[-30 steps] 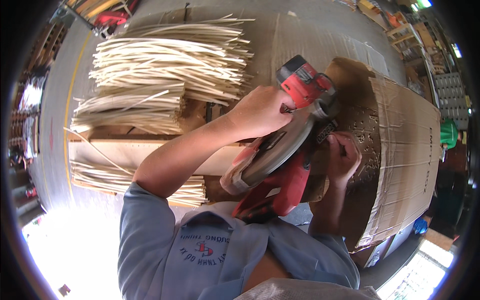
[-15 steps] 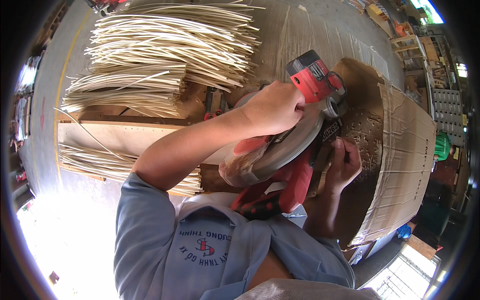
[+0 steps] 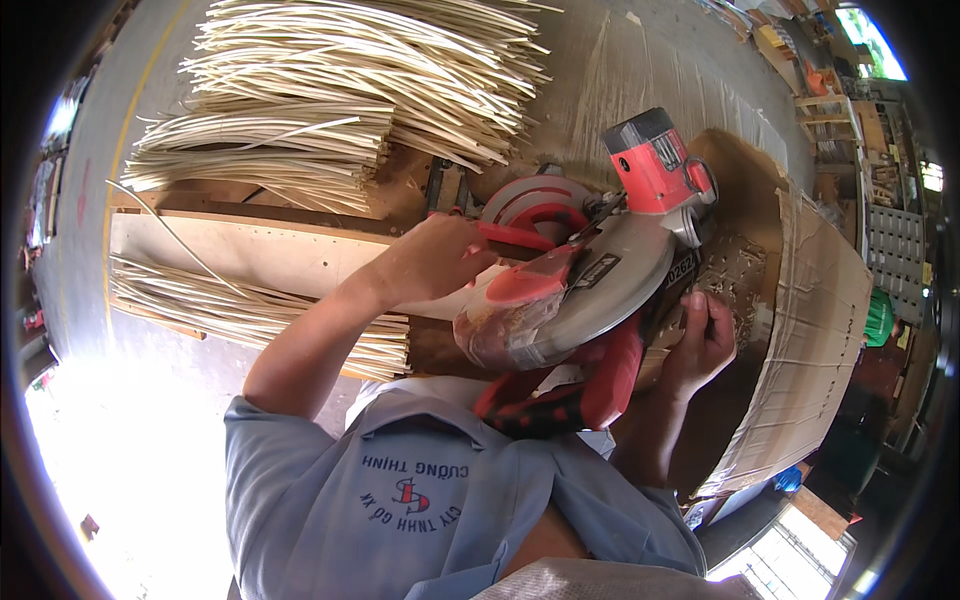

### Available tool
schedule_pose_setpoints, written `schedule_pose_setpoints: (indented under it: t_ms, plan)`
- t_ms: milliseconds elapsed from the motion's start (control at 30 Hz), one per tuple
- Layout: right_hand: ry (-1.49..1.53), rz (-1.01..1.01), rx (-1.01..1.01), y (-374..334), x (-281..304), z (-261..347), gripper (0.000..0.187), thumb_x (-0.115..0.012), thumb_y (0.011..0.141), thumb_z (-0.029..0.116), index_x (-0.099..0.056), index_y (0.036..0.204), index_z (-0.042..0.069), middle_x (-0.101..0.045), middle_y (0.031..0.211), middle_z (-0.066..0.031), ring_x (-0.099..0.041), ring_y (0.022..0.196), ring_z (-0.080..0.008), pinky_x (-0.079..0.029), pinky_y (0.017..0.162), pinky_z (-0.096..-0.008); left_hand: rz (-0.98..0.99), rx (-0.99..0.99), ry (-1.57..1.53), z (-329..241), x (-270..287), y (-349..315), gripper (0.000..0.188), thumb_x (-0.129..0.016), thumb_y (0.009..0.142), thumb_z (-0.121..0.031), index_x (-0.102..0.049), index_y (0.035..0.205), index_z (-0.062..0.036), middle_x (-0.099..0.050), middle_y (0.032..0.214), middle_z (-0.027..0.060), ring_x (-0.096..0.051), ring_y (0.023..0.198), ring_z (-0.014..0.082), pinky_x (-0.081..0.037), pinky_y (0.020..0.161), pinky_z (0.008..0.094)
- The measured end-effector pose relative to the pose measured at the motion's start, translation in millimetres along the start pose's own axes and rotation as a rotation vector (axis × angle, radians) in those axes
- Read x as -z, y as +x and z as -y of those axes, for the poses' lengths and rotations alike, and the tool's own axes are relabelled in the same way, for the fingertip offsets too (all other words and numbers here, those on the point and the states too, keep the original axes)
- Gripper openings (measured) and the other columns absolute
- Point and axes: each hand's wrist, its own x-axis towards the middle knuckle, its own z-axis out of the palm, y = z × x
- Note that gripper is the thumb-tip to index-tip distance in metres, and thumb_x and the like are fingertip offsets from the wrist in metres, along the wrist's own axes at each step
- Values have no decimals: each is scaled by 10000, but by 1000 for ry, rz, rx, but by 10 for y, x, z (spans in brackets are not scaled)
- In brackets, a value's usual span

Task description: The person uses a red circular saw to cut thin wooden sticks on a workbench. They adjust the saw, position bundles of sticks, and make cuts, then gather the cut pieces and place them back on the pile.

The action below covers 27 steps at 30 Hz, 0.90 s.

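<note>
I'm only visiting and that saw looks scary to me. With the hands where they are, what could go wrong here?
The right hand sits close beside the saw near its blade guard, so a slip might bring fingers to the blade. The left hand grips the saw's red handle with a bare arm reaching across the machine. Sawdust and chips lie piled by the cardboard screen and could fly up. The loose thin strips stacked nearby might snag or slide.

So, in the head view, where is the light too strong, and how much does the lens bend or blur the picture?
Head view: the floor at lower left is washed out to white; the window at lower right glares too. The fisheye lens bends the wooden board and the cardboard sheet, and the corners are black. The red mitre saw and left hand look sharp.
</note>
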Motion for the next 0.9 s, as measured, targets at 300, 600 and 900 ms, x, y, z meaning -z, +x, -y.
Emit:
schedule_pose_setpoints:
  t_ms: [300,600,900]
  plan:
    - [-15,-62,-139,-62,-26,64,172,-680,1012,154,-732,961,-2,-691,841,-8,-535,733,-73,-430,676,-241,-11,165,-342,572,-513,-335,286,-598,1012,-195,-750,1126,19,-775,986,158,-740,874,245,-593,786,360]
    - [-47,-6,-204,-56,45,108,154,-693,1009,120,-737,1011,-28,-715,896,-50,-618,824,-109,-504,758,-259,43,40,-213,737,-637,-409,324,-647,984,-184,-716,1262,-33,-734,1093,157,-728,918,294,-581,821,402]
    - [-131,-44,-125,-52,-43,197,171,-667,1014,137,-738,986,-16,-700,847,-23,-557,747,-91,-451,699,-262,-201,-181,261,539,-823,-688,556,-817,799,-232,-652,1314,-100,-630,1096,86,-683,979,280,-575,832,412]
